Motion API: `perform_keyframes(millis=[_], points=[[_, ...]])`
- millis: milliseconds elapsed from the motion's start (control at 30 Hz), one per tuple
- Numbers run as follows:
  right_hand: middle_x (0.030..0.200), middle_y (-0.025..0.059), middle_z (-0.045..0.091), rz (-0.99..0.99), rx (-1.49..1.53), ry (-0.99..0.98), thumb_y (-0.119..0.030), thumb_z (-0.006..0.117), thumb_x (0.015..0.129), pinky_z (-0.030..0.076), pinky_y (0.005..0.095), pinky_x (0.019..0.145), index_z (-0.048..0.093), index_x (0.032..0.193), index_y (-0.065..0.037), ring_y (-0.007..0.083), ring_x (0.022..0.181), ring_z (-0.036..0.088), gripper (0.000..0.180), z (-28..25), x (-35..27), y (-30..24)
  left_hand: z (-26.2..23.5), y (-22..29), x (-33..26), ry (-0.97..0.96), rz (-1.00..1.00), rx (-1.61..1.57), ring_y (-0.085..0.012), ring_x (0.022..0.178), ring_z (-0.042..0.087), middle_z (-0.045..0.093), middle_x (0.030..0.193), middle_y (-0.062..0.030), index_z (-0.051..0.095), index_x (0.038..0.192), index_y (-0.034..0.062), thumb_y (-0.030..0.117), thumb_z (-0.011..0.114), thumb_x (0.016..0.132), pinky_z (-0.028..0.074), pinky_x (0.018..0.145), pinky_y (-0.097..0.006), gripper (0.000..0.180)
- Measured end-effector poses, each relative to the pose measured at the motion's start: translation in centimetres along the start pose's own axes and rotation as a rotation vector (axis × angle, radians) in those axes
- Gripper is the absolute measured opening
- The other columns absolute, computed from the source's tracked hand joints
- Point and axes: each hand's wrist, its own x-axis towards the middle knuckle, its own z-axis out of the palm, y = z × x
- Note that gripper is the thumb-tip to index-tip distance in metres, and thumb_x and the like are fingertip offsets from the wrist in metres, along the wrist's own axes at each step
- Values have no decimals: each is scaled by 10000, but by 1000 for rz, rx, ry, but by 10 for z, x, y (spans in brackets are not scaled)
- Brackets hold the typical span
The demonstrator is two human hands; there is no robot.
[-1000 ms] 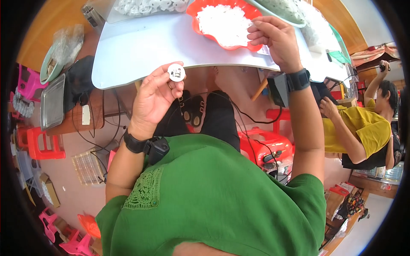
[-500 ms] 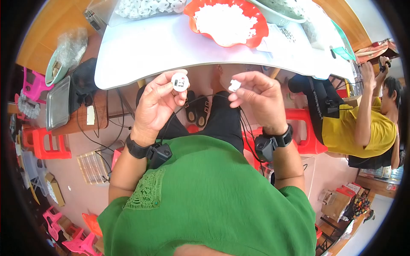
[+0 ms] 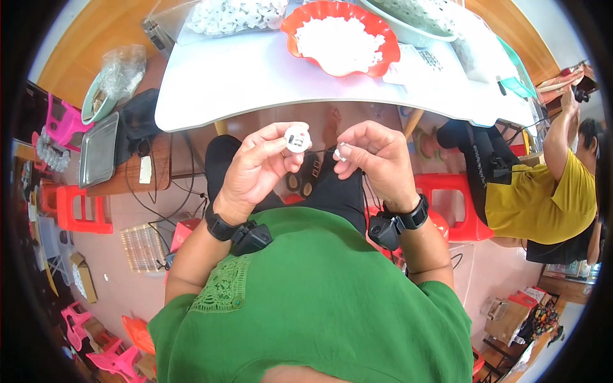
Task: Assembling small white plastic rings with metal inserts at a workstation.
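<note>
Between thumb and fingers, my left hand [image 3: 260,163] pinches a small round white plastic part [image 3: 297,140]; dark and reddish inserts show in its face. To its right, my right hand [image 3: 378,156] grips a small white plastic piece [image 3: 343,152] at the fingertips, mostly covered by thumb and finger. The two pieces are apart, held above my lap just short of the table edge. On the white table [image 3: 255,96] ahead stands a red scalloped bowl [image 3: 292,46] heaped with small white pieces.
A clear bag of white round parts [image 3: 236,16] lies at the table's far left, and a pale green basin [image 3: 418,37] at the far right. Left is a side table with a metal tray [image 3: 99,153]. On the right, another person in a yellow top [image 3: 543,198] sits near a red stool [image 3: 447,185].
Both hands have moved slightly lower and closer together. The round part has shifted right, and the small piece in my right hand has turned and is more covered by the fingers.
</note>
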Motion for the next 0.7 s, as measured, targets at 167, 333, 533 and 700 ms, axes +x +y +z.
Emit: perform_keyframes(millis=[167,333,533,700], points=[[785,71,645,-54,86,60,16,610,851,511,205,573,598,866,31,112,662,633,24,5,0,3,-1,-5,3,-26,-24,-2,-164,814,591,609,1065,-200,499,1223,-79,118,508,919,486,715,-268,362],[747,31,611,-245,-128,83,12,619,849,474,186,543,598,889,23,69,599,574,46,-4,4,11,0,-6,6,-51,-31,-6,-156,823,594,611,1068,-199,499,1222,-80,116,501,925,494,719,-265,356],[740,22,615,-109,29,121,23,620,847,459,179,512,614,892,18,46,599,568,46,16,1,-1,-2,-10,8,-87,-34,-30,-144,835,591,618,1051,-137,511,1225,-71,91,561,912,493,727,-263,356],[753,31,632,-179,-56,109,39,612,852,460,181,514,612,885,25,52,607,582,36,30,7,4,-1,-9,5,-71,-9,-28,-142,873,585,615,1064,-96,534,1228,-37,64,572,906,491,739,-267,340]])
